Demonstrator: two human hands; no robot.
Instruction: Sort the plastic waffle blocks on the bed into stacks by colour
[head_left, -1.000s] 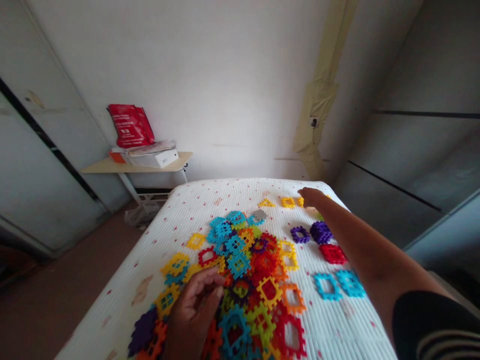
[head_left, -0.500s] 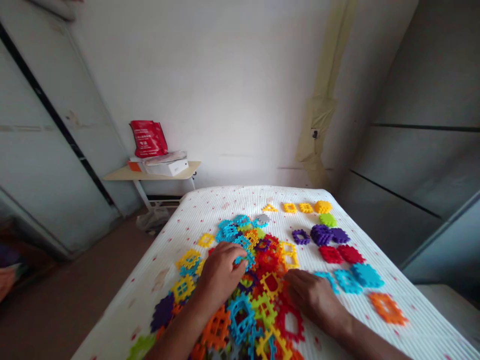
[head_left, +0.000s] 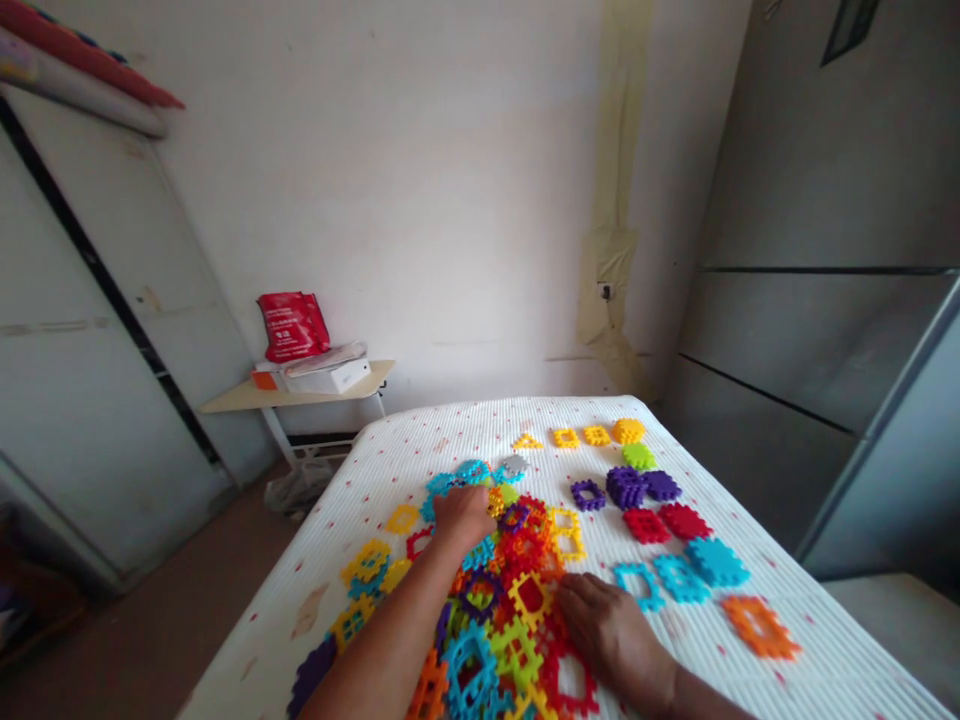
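Left hand (head_left: 463, 515): you had it reached over the far part of the heap, palm down with the fingers curled; whether they pinched a piece you could not tell – the back of the hand hid the tips
Left forearm (head_left: 394, 625): it crossed above the left side of the heap and covered some of the pieces
Right hand (head_left: 611, 640): you had it low at the heap's right edge, fingers close together, their tips by the orange and red pieces; whether they gripped one you could not tell
Heap of toy pieces (head_left: 521, 550): it lay between and under your hands, a loose jumble of notched plastic shapes, red and orange in the middle, blue at the far end, yellow along the left
Blue piece (head_left: 471, 665): it lay on the near part of the heap, between your two arms
Yellow row (head_left: 597, 436): a triangle, two open squares and a stack ran along the far side
Green stack (head_left: 638, 456): it sat just on your side of the row's right end
Purple group (head_left: 626, 487): one open square, a stack and a solid piece stood side by side
Red pair (head_left: 646, 526): it lay nearer you than the purple
Blue group (head_left: 682, 578): three shapes lay beyond your right hand
Orange square (head_left: 760, 628): it lay alone – nearest the right edge of the dotted white cover (head_left: 480, 425)
Side table (head_left: 225, 400): it stood beyond the cover on the left, with a red bag (head_left: 289, 325) on top of a white box (head_left: 337, 378)
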